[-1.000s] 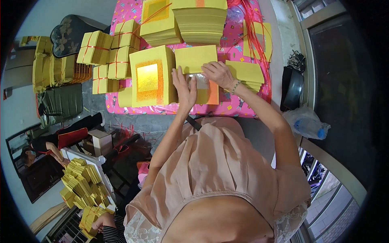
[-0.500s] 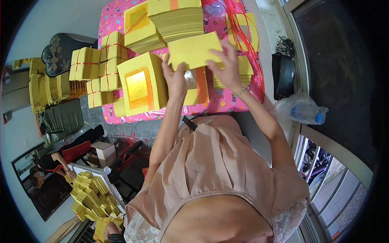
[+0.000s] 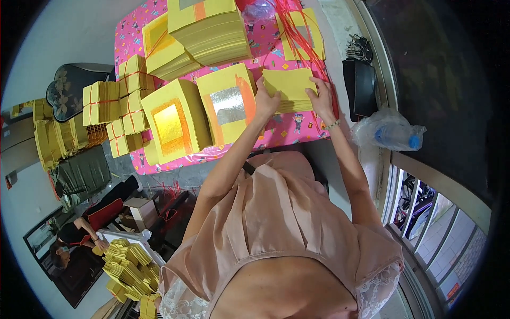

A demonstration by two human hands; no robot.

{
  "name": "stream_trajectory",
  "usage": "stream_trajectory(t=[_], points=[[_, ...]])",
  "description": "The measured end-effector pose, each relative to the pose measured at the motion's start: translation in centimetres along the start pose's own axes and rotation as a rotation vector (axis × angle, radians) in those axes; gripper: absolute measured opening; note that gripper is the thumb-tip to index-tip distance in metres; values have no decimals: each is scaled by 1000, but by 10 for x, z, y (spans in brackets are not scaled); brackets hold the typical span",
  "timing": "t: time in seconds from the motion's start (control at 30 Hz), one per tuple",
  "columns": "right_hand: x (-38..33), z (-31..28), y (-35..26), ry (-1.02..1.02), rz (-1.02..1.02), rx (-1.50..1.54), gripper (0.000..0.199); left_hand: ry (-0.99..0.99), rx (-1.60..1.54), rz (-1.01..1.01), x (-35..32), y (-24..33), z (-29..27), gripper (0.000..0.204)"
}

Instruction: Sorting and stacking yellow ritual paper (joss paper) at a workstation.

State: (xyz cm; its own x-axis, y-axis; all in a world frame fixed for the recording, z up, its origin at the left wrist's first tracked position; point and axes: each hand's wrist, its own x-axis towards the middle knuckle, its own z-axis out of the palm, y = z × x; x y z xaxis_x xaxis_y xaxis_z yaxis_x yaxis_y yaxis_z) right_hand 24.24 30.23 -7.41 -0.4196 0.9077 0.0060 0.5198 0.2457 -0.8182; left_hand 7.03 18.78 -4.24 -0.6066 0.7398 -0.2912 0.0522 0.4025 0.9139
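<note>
Yellow, plain-topped paper stack (image 3: 289, 83) sits clamped between left hand (image 3: 267, 102) and right hand (image 3: 322, 103).

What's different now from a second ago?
The folded yellow paper left the silver-square stack and moved right, to the small folded pile. The left hand and right hand are at its ends. The gold-square stack and tied bundles stayed put.
</note>
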Motion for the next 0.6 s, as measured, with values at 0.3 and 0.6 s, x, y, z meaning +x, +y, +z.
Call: stream_trajectory(t=[0.3, 0.6], points=[[1, 3, 19, -112, 27, -29, 44, 52, 212, -33, 0, -37, 19, 70], [-16, 7, -6, 28, -101, -337, 49, 48, 551, -22, -1, -16, 20, 88]])
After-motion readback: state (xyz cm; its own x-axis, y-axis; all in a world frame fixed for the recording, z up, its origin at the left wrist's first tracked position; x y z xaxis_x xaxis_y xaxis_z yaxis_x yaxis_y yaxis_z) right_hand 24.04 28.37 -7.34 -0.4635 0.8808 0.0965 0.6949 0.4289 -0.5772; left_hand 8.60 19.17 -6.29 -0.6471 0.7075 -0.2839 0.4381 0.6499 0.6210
